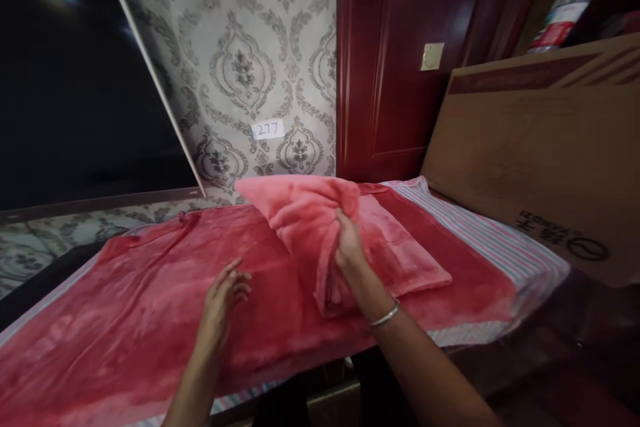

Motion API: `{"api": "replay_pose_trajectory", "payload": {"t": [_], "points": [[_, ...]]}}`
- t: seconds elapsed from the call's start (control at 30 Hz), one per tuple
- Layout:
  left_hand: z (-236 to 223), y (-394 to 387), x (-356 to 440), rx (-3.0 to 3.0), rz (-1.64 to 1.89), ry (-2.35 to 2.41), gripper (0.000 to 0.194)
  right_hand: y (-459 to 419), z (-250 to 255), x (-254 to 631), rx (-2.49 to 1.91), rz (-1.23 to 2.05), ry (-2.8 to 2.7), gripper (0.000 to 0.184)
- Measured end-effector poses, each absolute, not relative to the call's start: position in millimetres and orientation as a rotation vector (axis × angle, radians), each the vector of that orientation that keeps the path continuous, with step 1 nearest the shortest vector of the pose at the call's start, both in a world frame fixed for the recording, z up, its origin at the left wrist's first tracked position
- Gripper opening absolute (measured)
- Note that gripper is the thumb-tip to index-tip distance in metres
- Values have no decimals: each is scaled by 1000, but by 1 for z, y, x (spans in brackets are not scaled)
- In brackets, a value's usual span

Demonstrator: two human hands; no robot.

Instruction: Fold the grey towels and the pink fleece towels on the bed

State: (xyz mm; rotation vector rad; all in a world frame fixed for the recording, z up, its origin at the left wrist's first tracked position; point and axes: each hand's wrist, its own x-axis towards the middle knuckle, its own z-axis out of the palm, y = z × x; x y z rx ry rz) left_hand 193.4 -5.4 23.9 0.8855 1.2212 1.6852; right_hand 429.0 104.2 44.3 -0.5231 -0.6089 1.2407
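Note:
A pink plush cloth, folded in layers, is lifted at its left part by my right hand. That hand is closed on its edge, with the fingertips hidden in the folds. The cloth's right part lies flat on a larger red plush blanket, which is spread over a long surface. Left of the cloth, my left hand hovers over the red blanket with fingers apart and slightly curled, holding nothing. A silver bangle circles my right wrist.
A striped cloth shows under the blanket at the right. Beside it stands a large cardboard box with a plastic bottle above. A dark television screen is at the left. A label marks the patterned wall.

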Motion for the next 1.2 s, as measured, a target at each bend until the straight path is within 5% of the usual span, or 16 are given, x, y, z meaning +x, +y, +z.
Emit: {"api": "replay_pose_trajectory", "payload": {"t": [0.3,0.5,0.9,1.1,1.2], "points": [[7,40,296,786,1439,1068,70,62,-45,551,-748,1114,-226,29],[-8,41,321,746,1281,1064,81,61,-41,570,-750,1090,-375,36],[-6,32,335,758,1124,1024,61,59,-57,603,-898,978,-475,24],[-7,26,341,723,1087,965,41,32,-58,624,-897,977,-528,47],[-3,22,349,712,1070,968,41,27,-53,645,-1058,691,-615,71]]}}
